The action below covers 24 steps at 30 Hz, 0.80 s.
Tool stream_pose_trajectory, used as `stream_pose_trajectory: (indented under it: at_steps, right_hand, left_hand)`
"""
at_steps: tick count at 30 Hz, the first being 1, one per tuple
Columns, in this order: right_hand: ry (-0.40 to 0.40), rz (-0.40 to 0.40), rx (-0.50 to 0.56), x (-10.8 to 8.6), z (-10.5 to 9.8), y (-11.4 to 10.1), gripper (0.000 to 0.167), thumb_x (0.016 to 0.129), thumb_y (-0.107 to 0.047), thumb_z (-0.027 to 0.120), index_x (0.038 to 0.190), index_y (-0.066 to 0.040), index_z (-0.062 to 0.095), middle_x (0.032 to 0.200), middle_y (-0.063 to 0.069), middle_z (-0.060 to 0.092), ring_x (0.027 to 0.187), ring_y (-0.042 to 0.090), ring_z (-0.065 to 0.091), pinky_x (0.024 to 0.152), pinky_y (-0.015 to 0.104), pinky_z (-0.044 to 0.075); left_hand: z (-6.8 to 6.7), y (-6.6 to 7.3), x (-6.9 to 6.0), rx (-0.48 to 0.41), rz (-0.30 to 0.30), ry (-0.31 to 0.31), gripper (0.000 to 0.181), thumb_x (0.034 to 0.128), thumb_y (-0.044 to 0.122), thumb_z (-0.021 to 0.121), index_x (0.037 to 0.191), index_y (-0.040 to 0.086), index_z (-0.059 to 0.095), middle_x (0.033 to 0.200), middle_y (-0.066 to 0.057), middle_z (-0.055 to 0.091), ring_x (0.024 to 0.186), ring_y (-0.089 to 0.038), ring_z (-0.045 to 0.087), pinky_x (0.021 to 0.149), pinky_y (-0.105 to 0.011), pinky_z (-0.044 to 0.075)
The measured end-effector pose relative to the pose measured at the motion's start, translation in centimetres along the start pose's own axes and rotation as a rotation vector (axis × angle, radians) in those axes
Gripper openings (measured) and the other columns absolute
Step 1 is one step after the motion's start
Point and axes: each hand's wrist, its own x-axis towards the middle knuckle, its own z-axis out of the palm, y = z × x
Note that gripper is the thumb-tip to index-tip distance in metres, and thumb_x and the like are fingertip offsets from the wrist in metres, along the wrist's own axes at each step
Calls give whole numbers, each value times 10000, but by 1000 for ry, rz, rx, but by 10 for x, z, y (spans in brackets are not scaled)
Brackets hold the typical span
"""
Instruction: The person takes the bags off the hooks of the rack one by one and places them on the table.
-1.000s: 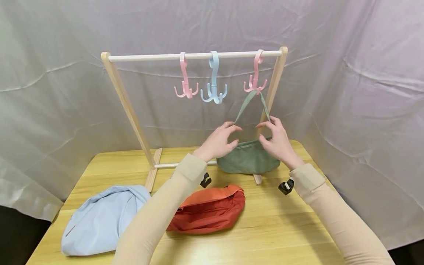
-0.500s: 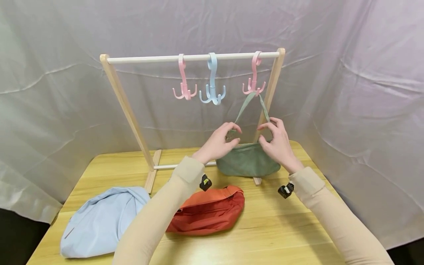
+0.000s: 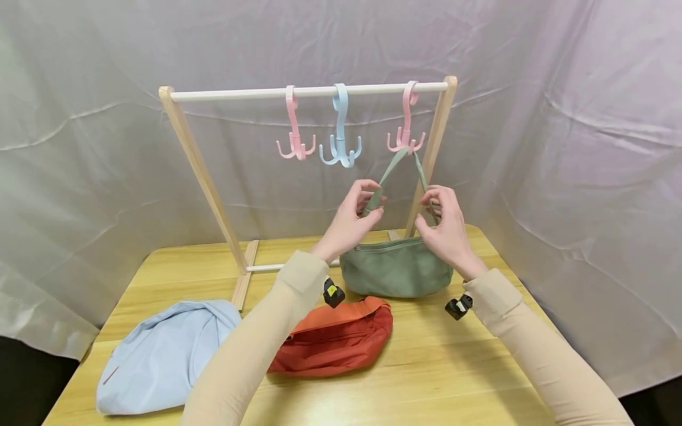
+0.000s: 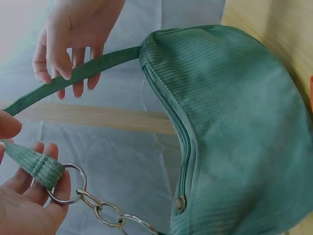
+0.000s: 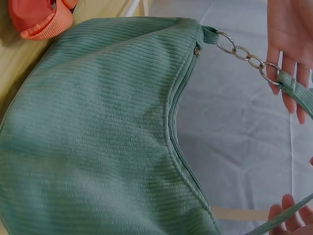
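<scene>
A green corduroy handbag (image 3: 396, 269) hangs by its strap (image 3: 393, 165) from the right-hand pink hook (image 3: 407, 142). My left hand (image 3: 351, 216) holds the strap's left side, fingers behind it, by the metal ring (image 4: 83, 188) and chain (image 4: 110, 213). On the right side, my right hand (image 3: 446, 228) has its fingers curled loosely about the strap; in the left wrist view its fingers (image 4: 78, 81) lie behind the strap. The zip edge of the bag (image 5: 176, 112) faces up, and how firmly either hand grips is hard to tell.
A wood-and-white rack (image 3: 234, 93) stands on the wooden table (image 3: 426, 378). Another pink hook (image 3: 295, 142) and a blue hook (image 3: 341, 148) hang on its rail. A red bag (image 3: 335, 349) and a light-blue bag (image 3: 165, 355) lie in front.
The green handbag has come forward and slightly down. My left hand has risen a little and now takes hold of the strap; my right-hand fingers have closed in around the strap's other side.
</scene>
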Motion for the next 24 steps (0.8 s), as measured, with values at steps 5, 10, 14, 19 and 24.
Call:
stream_pose_trajectory:
  at_steps: [5, 10, 14, 19, 24]
  right_hand:
    - [-14, 25, 75, 0, 0, -4, 361, 839, 82, 580, 1176, 43, 458, 1389, 143, 509, 1075, 187, 629, 883, 258, 530]
    - [-47, 36, 172, 2, 1, -7, 528, 878, 86, 559, 1344, 4, 325, 1355, 148, 487, 987, 69, 618, 817, 126, 489]
    - [-40, 53, 210, 4, 3, -9, 644, 909, 40, 578, 1450, -46, 239, 1275, 71, 495, 944, 81, 630, 804, 136, 509]
    - [-52, 91, 273, 7, 3, -11, 622, 953, -10, 566, 1474, -78, 234, 1159, 16, 569, 901, 29, 662, 710, 170, 546]
    - [-67, 107, 333, 11, 3, -10, 488, 1011, -79, 548, 1441, -33, 324, 951, -89, 646, 708, 39, 651, 638, 178, 537]
  left_hand:
    - [-1, 0, 0, -66, -4, 22, 474, 973, 17, 575, 1394, 116, 379, 1264, -173, 678, 1175, -369, 658, 867, -275, 497]
    - [-1, 0, 2, -142, -14, 11, 550, 976, -16, 544, 1467, 94, 322, 1237, -225, 678, 1139, -423, 661, 832, -258, 487]
    - [1, 1, 2, -169, -49, -16, 572, 996, 6, 541, 1501, 133, 304, 1217, -240, 678, 1043, -378, 704, 775, -260, 497]
    - [3, 0, 0, -151, -127, -73, 539, 1031, 94, 530, 1513, 165, 301, 1195, -233, 689, 889, -210, 727, 873, -347, 583]
    - [2, -1, -2, -109, -159, -119, 431, 1056, 165, 508, 1468, 117, 392, 1145, -251, 691, 772, -97, 679, 911, -422, 589]
